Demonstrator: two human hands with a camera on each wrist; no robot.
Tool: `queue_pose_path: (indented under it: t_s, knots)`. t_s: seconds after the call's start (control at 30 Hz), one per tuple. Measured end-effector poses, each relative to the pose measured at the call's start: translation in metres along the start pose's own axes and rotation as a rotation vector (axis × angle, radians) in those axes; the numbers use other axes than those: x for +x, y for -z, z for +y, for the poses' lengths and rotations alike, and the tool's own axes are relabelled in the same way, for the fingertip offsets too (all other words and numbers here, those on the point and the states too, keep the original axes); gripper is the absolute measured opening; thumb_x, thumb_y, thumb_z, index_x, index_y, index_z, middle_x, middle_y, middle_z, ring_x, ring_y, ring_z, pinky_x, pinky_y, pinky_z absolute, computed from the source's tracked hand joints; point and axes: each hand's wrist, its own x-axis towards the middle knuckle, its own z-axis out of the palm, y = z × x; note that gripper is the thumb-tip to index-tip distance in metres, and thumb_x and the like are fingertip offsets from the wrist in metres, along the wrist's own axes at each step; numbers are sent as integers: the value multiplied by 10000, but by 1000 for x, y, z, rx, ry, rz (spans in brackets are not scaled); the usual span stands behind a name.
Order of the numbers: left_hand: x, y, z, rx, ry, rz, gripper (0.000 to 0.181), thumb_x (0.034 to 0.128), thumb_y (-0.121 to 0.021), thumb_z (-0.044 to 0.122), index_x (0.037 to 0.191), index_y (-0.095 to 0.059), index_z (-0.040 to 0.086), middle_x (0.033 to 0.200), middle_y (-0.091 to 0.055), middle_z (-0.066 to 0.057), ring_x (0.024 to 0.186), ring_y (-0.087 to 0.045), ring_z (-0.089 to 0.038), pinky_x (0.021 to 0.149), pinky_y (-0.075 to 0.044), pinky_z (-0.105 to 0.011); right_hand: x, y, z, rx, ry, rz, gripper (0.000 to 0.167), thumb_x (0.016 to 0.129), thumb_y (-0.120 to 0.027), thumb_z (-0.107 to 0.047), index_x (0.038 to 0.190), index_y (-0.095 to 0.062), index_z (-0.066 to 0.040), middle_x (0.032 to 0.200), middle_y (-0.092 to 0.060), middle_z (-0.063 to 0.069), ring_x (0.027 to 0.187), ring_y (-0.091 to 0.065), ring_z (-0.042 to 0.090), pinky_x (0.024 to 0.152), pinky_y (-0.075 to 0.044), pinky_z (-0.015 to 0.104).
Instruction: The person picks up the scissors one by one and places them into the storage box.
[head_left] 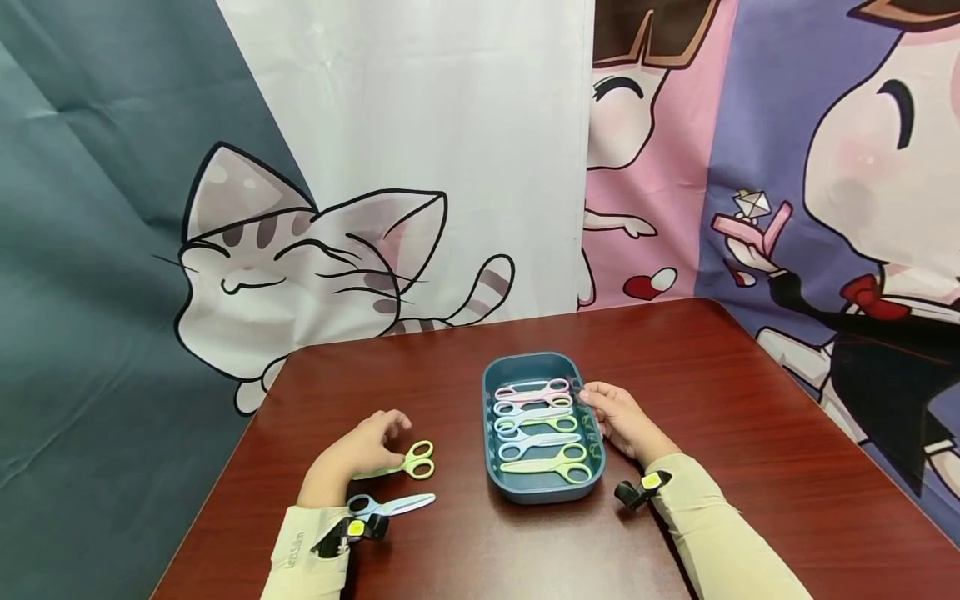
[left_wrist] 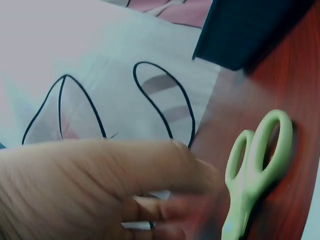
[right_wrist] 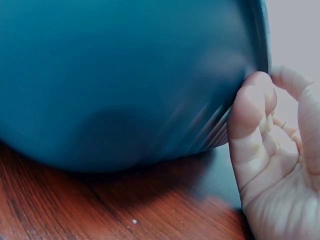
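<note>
My left hand (head_left: 371,443) hovers over a pair of green scissors (head_left: 419,460), its fingers loosely bent with nothing visibly held. In the left wrist view the handle loops of these green scissors (left_wrist: 272,150) stand apart from the thumb; the hand hides part of the blades in the head view. Nearer the wrist lies a pair of blue scissors (head_left: 401,505). My right hand (head_left: 618,419) holds the right side of a dark blue plastic box (head_left: 543,497), fingers on its outer wall (right_wrist: 125,90) near the rim. Inside lie several pairs of scissors (head_left: 551,464), pink, blue and green.
Everything rests on a reddish-brown wooden table (head_left: 465,550). A cloth backdrop (head_left: 450,125) with a cartoon cat and figures hangs behind its far edge. A small black wrist camera (head_left: 637,492) sits beside the right sleeve.
</note>
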Motion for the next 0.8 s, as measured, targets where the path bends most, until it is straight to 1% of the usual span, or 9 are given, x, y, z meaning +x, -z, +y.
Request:
queue_pose_path:
  t_s: [0.1, 0.2, 0.3, 0.4, 0.53, 0.67, 0.8]
  knots:
    - [-5, -1, -2, 52, 86, -52, 442, 681, -833, 96, 1040, -588, 175, 1012, -520, -51, 963, -478, -249, 804, -455, -429, 0, 0, 0, -12, 5, 1, 169, 1050, -550, -168, 1050, -538, 0, 765, -647, 12, 555, -591, 66, 482, -514, 196]
    - [-6, -3, -2, 93, 122, -83, 440, 660, -845, 72, 985, -569, 183, 1006, -494, -44, 969, -443, -255, 779, -445, -420, 0, -1, 0, -14, 9, 3, 185, 1054, -542, -161, 1065, -528, 23, 781, -656, 21, 573, -610, 73, 494, -527, 205]
    - [-6, -5, 0, 108, 125, -85, 440, 647, -842, 14, 945, -559, 172, 971, -485, -36, 934, -431, -242, 734, -433, -389, 1, -1, 0, -12, 6, -2, 176, 1059, -526, -150, 1065, -525, 26, 769, -648, 16, 563, -598, 70, 489, -520, 199]
    - [-6, -7, 2, 97, 139, -76, 369, 661, -794, -49, 883, -580, 154, 862, -513, -26, 805, -468, -215, 644, -415, -336, 0, 0, 0, -15, 6, -6, 164, 1066, -504, -139, 1064, -521, 24, 759, -640, 8, 551, -586, 66, 486, -519, 198]
    - [-5, -9, 2, 96, 147, -62, 289, 677, -712, -94, 799, -610, 148, 708, -522, -3, 627, -467, -171, 550, -374, -289, 0, 0, 0, -18, 14, -9, 186, 1064, -516, -154, 1075, -518, 31, 770, -647, 10, 558, -594, 66, 493, -529, 203]
    - [-5, -9, 0, 96, 143, -58, 279, 677, -690, -92, 774, -613, 158, 691, -519, 8, 611, -457, -157, 541, -364, -283, 0, 0, 1, -16, 14, -9, 212, 1055, -540, -169, 1084, -520, 40, 777, -653, 14, 564, -600, 64, 500, -535, 205]
    - [-4, -8, -1, 65, 145, -56, 263, 687, -687, -87, 781, -618, 149, 698, -523, 5, 613, -458, -161, 539, -363, -287, 0, 0, -1, -14, 13, -10, 189, 1060, -527, -155, 1075, -522, 33, 772, -652, 15, 565, -608, 69, 504, -543, 211]
